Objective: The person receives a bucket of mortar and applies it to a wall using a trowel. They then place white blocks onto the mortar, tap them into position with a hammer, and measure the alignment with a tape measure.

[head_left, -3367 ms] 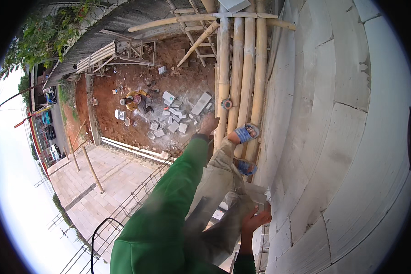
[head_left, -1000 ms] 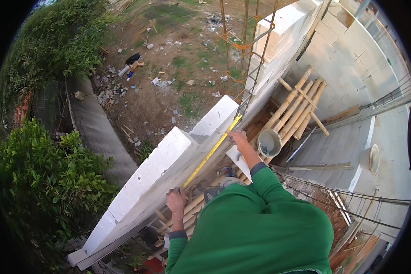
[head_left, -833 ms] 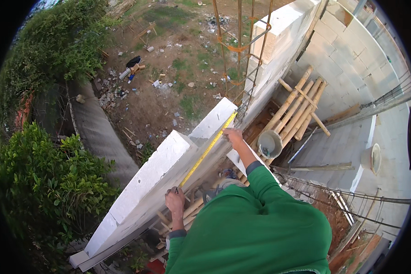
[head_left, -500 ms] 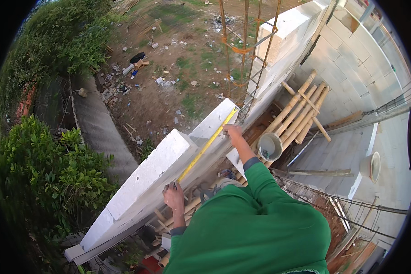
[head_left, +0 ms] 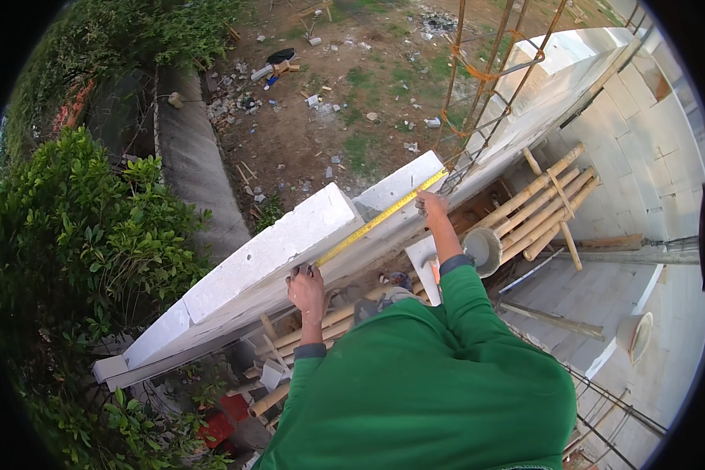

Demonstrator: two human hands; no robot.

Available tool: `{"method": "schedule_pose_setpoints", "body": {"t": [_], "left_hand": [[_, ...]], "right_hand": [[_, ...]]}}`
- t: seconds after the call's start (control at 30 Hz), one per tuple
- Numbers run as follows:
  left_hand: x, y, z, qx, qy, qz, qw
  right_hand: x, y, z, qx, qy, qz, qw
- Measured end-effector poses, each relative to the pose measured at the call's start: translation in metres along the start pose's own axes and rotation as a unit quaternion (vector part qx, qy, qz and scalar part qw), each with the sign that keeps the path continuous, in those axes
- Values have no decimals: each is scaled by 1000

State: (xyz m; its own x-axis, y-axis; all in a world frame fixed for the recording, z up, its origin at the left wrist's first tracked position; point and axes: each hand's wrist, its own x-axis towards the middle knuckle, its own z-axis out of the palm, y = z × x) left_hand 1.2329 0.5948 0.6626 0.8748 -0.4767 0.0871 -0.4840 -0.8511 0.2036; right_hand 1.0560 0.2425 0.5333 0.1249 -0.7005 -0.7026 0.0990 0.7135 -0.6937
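Observation:
A yellow tape measure [head_left: 376, 223] stretches along the near side of a wall of white blocks, from one hand to the other. Its far end reaches the end of the lower block [head_left: 403, 180], beside the reinforcing bars. My left hand [head_left: 306, 292] is closed on the near end of the tape, against the face of the taller block [head_left: 266, 244]; whether a case sits in the palm is hidden. With bent fingers, my right hand [head_left: 432, 208] pinches the tape close to its far end.
Rusty reinforcing bars [head_left: 478, 86] rise past the wall's end. To the right are a bucket [head_left: 482, 251] and bamboo poles [head_left: 547, 205]. A white flat piece [head_left: 424, 262] lies below my right arm. Another tub [head_left: 634, 335] stands far right; a leafy bush [head_left: 94, 251] fills the left.
The view has turned and shifted. My left hand has come up closer to the taller block, and the tape now runs more nearly in line with the wall. Both hands keep hold of it.

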Motion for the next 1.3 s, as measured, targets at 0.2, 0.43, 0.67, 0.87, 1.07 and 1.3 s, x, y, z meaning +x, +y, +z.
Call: {"method": "schedule_pose_setpoints", "body": {"t": [0.2, 0.43, 0.67, 0.87, 1.07, 1.3], "left_hand": [[0, 3, 3, -5, 12, 4, 1000], [-4, 5, 6, -11, 0, -11, 1000], [1, 1, 9, -5, -11, -28, 1000], [-4, -5, 15, -15, -23, -42, 999], [0, 3, 16, -13, -26, -47, 998], [-19, -15, 1, -107, -94, -41, 989]], "right_hand": [[2, -1, -1, 2, -3, -11, 1000], [5, -3, 1, 0, -1, -14, 1000], [7, -5, 1, -15, -21, -6, 1000], [10, -3, 2, -30, -21, 8, 999], [20, -8, -2, -42, -20, 15, 999], [-3, -13, -14, -36, -108, -23, 993]]}}
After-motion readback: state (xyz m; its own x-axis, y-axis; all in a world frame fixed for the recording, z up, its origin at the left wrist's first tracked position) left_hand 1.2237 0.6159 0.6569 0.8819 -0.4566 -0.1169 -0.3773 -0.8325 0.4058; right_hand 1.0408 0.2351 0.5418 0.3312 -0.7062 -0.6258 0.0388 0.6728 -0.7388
